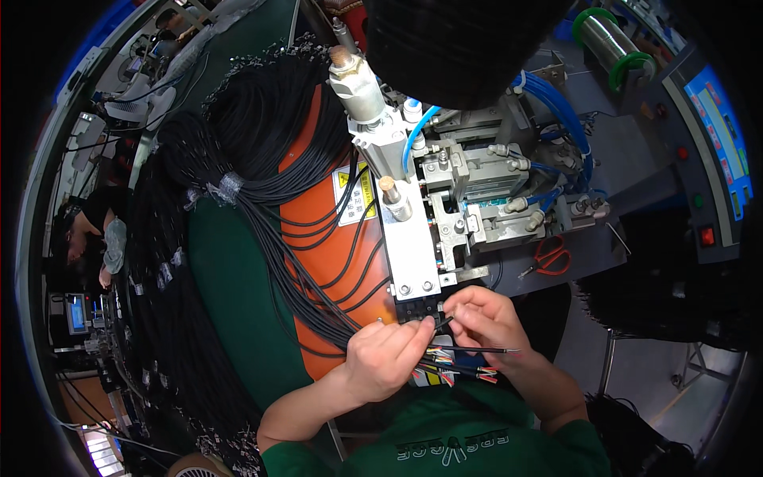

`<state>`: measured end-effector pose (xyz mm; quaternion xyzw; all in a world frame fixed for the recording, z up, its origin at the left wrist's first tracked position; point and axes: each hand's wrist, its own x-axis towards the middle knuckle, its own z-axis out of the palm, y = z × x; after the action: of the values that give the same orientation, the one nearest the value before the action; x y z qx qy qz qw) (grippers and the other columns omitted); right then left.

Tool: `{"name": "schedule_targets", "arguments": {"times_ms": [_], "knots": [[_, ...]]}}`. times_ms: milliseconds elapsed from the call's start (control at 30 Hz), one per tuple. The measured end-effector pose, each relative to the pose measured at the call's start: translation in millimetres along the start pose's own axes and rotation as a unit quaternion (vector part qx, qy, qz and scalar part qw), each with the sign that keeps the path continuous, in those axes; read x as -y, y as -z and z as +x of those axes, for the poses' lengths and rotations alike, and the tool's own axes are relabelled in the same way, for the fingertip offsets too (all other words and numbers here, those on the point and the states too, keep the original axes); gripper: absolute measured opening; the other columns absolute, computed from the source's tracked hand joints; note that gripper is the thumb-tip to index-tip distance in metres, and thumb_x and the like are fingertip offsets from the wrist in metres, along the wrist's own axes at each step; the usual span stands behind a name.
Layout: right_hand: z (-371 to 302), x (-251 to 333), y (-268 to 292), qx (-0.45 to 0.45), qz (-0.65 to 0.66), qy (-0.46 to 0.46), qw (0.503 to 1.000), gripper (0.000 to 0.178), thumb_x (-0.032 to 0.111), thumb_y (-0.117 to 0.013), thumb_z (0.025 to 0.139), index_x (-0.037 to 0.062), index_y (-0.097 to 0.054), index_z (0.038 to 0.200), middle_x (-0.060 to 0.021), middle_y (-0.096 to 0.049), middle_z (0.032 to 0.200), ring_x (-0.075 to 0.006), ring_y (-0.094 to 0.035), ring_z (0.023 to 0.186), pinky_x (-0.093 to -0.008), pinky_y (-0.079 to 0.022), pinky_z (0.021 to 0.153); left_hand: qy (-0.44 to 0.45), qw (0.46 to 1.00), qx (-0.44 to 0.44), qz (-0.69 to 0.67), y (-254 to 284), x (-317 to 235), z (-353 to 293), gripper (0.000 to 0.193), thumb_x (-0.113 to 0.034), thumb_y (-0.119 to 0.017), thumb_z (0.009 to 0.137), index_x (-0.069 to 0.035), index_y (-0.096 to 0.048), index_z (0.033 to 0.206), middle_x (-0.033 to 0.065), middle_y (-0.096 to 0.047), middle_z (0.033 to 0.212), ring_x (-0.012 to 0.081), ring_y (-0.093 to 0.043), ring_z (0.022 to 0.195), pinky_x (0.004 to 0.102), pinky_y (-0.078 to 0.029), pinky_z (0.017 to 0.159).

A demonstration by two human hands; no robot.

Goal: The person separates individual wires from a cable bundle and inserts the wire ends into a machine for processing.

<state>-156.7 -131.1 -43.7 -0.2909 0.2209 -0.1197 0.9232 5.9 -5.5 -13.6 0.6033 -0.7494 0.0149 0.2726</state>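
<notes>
In the head view, both hands meet at lower centre, just below the grey machine [445,199] that fills the upper middle of the frame. The left hand [385,358] is clenched around a small bunch of black cables [326,318], whose stripped ends with coloured wires [445,374] fan out to the right of its knuckles. The right hand [485,318] pinches one cable [477,350] between thumb and fingers, its tip lying level and pointing right, close under the machine's small black block [415,308]. The cables trail up and left across an orange panel [318,238] into a large taped bundle [238,159] on the green surface [230,302]. Red scissors [550,256] lie right of the machine, well apart from the hands. To do this step well, it seems wise to keep the left grip firm so the bunch does not slip, to separate only one cable at a time, and to hold its stripped end straight and clear of the others. Fingers should stay off the machine's moving parts, which sit just above the knuckles.
</notes>
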Motion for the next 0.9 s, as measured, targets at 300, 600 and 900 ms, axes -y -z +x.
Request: {"name": "schedule_targets", "arguments": {"times_ms": [300,600,900], "knots": [[-6.6,-13.6,-17.2,-0.003,-0.241,0.207,0.948,0.033,-0.005,-0.056,0.087,-0.0031,-0.052,0.120,-0.0110,-0.056,0.103,-0.0144,-0.060,0.087,-0.0272,-0.051,0.074,0.100,0.983,0.016,-0.155,2.7,-1.0,13.1,0.036,-0.007,-0.072,0.059,-0.001,-0.061,0.093,0.0062,-0.052,0.065,0.0239,-0.054,0.051,0.0322,-0.040,0.048],[4.9,-10.9,2.8,0.040,-0.146,0.180,0.972,0.020,0.002,-0.052,0.095,-0.0059,-0.063,0.109,-0.0080,-0.059,0.096,-0.0106,-0.060,0.082,-0.0220,-0.047,0.071,0.068,0.994,0.014,-0.087,-0.2,-2.5,10.6,0.037,-0.008,-0.071,0.060,-0.001,-0.057,0.093,0.0054,-0.052,0.067,0.0222,-0.051,0.049,0.0332,-0.037,0.046],[5.2,1.5,9.3,0.046,-0.137,0.093,0.985,0.019,-0.002,-0.057,0.090,-0.0053,-0.064,0.108,-0.0091,-0.061,0.094,-0.0090,-0.060,0.070,-0.0191,-0.045,0.058,0.085,0.988,0.051,-0.123,-4.0,-0.4,11.6,0.048,-0.005,-0.071,0.053,0.001,-0.054,0.099,0.0073,-0.052,0.072,0.0243,-0.058,0.058,0.0334,-0.045,0.052]]}}
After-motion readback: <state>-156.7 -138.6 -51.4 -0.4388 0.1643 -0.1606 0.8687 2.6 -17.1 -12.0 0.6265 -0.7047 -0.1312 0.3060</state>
